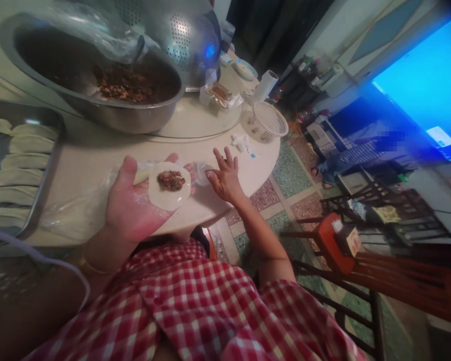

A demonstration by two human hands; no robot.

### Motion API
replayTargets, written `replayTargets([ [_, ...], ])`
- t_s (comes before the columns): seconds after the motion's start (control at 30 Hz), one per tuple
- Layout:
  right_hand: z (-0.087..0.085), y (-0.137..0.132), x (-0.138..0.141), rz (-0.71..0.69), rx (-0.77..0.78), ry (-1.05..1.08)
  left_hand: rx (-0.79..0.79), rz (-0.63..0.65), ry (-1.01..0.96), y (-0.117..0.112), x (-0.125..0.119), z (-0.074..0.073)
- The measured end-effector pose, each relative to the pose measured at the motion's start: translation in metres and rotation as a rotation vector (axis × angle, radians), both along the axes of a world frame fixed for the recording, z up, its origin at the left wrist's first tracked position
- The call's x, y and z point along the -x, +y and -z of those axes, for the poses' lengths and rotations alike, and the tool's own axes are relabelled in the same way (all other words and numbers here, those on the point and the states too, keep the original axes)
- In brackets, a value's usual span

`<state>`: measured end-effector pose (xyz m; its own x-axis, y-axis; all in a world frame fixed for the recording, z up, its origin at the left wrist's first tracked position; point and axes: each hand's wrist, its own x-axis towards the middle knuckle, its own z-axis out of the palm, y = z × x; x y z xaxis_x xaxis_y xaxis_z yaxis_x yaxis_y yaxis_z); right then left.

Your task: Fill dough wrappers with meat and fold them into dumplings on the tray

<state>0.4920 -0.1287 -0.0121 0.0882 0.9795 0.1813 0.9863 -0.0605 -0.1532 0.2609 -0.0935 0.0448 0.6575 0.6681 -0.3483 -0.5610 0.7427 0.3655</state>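
A round dumpling wrapper (164, 199) lies on the upturned palm and fingers of my left hand (130, 205). A clump of brown meat filling (171, 181) sits in the middle of the wrapper, which is flat and unfolded. My right hand (227, 180) has its fingers spread and holds nothing. Its nearest fingertip is at the rim of a small clear bowl (202, 174); whether it touches cannot be made out. Behind my left hand, a sheet of clear plastic (86, 205) lies on the table, partly hidden.
At left, a metal tray (47, 165) holds several folded dumplings (17, 163). A large steel bowl (135, 118) of filling stands behind, before a metal colander (195, 45). A white plastic basket (270, 123) and crumpled tissue (241, 142) sit near the table's right edge. Wooden chairs (394, 271) stand right.
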Motion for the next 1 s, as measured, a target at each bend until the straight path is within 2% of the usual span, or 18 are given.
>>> replayTargets([
  [0.1, -0.01, -0.004, -0.005, 0.019, -0.098, 0.026, -0.009, 0.051, -0.005, 0.0, 0.001, 0.002],
  [0.17, -0.025, -0.011, -0.005, -0.013, -0.195, 0.015, -0.011, 0.08, -0.008, -0.001, 0.001, 0.004],
  [0.27, -0.058, -0.021, 0.008, -0.249, -0.227, -0.072, 0.035, 0.105, -0.08, -0.001, -0.002, 0.005],
  [0.37, -0.087, -0.024, 0.033, -0.561, -0.115, -0.21, 0.141, 0.154, -0.134, -0.002, -0.004, 0.002],
  [0.43, -0.098, -0.022, 0.048, -0.673, -0.059, -0.267, 0.203, 0.194, -0.119, -0.003, -0.005, -0.003],
  [0.53, -0.101, -0.017, 0.061, -0.759, -0.062, -0.288, 0.234, 0.201, -0.08, -0.003, -0.005, -0.01],
  [0.67, -0.101, -0.007, 0.062, -0.739, -0.061, -0.283, 0.235, 0.197, -0.076, -0.006, -0.003, -0.012],
  [0.83, -0.108, 0.012, 0.05, -0.7, 0.02, -0.222, 0.142, 0.233, -0.157, -0.008, 0.002, 0.003],
  [1.0, -0.104, 0.033, 0.034, -0.859, 0.15, -0.063, 0.077, 0.292, -0.272, -0.009, 0.006, 0.014],
])
